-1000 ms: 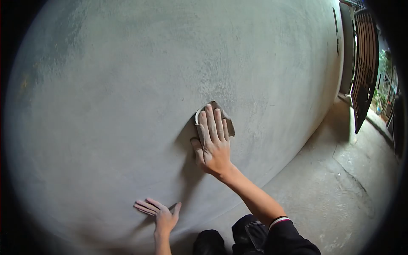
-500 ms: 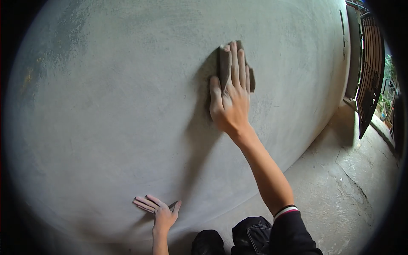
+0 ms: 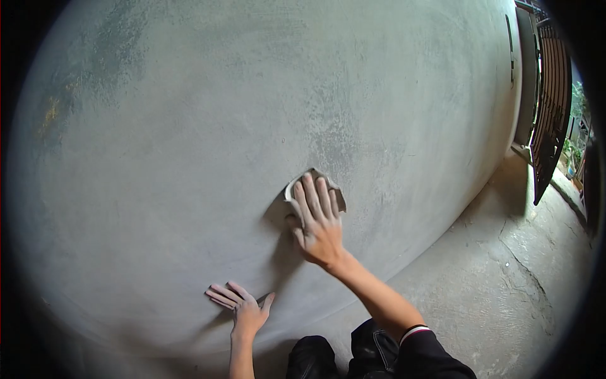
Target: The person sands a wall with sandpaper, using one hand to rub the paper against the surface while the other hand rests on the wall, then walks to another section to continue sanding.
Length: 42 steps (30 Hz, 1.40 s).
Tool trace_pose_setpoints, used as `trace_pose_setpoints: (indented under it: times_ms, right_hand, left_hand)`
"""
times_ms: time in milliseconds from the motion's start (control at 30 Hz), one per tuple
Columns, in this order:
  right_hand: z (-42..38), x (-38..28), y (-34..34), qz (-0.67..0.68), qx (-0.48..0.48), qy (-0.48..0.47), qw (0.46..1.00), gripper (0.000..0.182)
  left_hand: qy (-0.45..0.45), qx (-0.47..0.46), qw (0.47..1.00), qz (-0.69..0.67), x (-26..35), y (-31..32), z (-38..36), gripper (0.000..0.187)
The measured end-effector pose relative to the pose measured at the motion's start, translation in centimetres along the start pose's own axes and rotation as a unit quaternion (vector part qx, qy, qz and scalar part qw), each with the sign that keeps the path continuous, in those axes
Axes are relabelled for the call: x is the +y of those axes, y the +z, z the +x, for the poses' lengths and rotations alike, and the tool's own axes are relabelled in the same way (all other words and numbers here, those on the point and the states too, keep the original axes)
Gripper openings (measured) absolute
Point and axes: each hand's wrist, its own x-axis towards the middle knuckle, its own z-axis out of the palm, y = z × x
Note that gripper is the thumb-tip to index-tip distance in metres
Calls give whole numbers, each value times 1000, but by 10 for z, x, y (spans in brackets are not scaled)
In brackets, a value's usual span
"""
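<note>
My right hand (image 3: 320,226) lies over a piece of sandpaper (image 3: 341,197) and holds it flat against the grey wall (image 3: 177,164). The sheet's pale curled edge shows left of my fingertips, and its darker side sticks out on the right. Most of the sheet is hidden under my fingers. Low on the same wall, my left hand (image 3: 248,311) rests with its fingers spread and nothing in it. Pale dust coats both hands.
Darker rough patches (image 3: 334,136) mark the wall above my right hand. A cracked concrete floor (image 3: 486,278) runs along its foot. My knees (image 3: 312,359) are close below. At the right stands a slatted dark gate (image 3: 549,107), with plants (image 3: 573,151) beyond.
My right hand has slid down and a little left along the wall with the sandpaper, uncovering a rough patch. My left hand stays nearly in place on the wall.
</note>
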Motion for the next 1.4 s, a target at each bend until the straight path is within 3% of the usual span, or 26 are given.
trace_pose_setpoints:
  times_ms: [167,233,300,400,433,467,500,567,600,667,733,767,800,833,900,933,1000,1100,1167,1233,1300,1333,1400]
  right_hand:
    - [136,33,-63,85,55,66,993,64]
    - [96,26,-35,38,93,25,995,63]
    - [7,2,-8,13,-15,6,1000,67]
    - [26,7,-27,43,-73,-16,996,65]
    - [68,14,-39,84,-10,10,996,64]
    - [105,19,-51,125,48,36,990,64]
    - [125,22,-60,104,50,24,993,64]
    - [99,32,-42,24,38,-24,999,63]
    - [65,32,-34,2,11,-45,999,60]
    - [8,39,-27,-3,-79,-132,988,58]
    - [22,48,-49,-12,-131,-182,975,56]
    - [56,55,-58,-16,-128,-179,975,56]
    - [92,62,-64,0,-31,-106,994,58]
    - [107,63,-64,20,61,-29,998,60]
    - [84,54,-47,10,55,-35,998,64]
    - [63,47,-36,0,53,-46,998,69]
    - [1,10,-38,51,-126,-140,981,68]
    - [41,39,-56,57,-143,-159,975,66]
    - [92,59,-63,-19,29,-59,998,68]
    - [87,53,-46,19,102,-1,995,69]
    - [30,20,-45,47,-83,-107,990,67]
    - [13,13,-47,47,-190,-191,962,63]
    - [29,38,-55,33,-188,-221,956,61]
  left_hand:
    - [48,30,998,16,-9,3,0,119]
    - [36,3,999,-12,-8,0,0,118]
    - [39,10,999,-10,-10,-1,3,118]
    - [41,17,999,-1,-10,7,-4,117]
    - [43,23,999,5,-9,6,-1,116]
    - [-19,-91,995,-20,1,-14,2,120]
    - [-21,-95,995,-18,4,-19,4,120]
    - [-28,-123,991,-38,2,-22,6,120]
    - [2,-74,997,-25,-3,-11,3,120]
    - [9,-62,998,-17,-8,-6,0,120]
    - [21,-48,999,-7,-3,-11,3,120]
    - [-18,-114,992,-40,4,-27,6,120]
    - [-57,-182,979,-70,8,-37,9,120]
    - [-55,-188,978,-66,3,-27,6,120]
    - [44,2,999,17,-9,1,0,120]
    - [47,1,999,19,-10,-2,1,120]
    - [11,-42,999,-8,-5,-4,1,120]
    - [20,-40,999,3,-7,-3,0,121]
    - [29,-26,999,13,-8,-3,2,120]
    - [37,-24,999,12,-9,-5,-3,120]
    - [30,-63,997,-43,-10,-8,1,113]
    - [33,-51,997,-37,-10,-7,1,112]
    - [12,-100,995,-24,-5,-14,2,114]
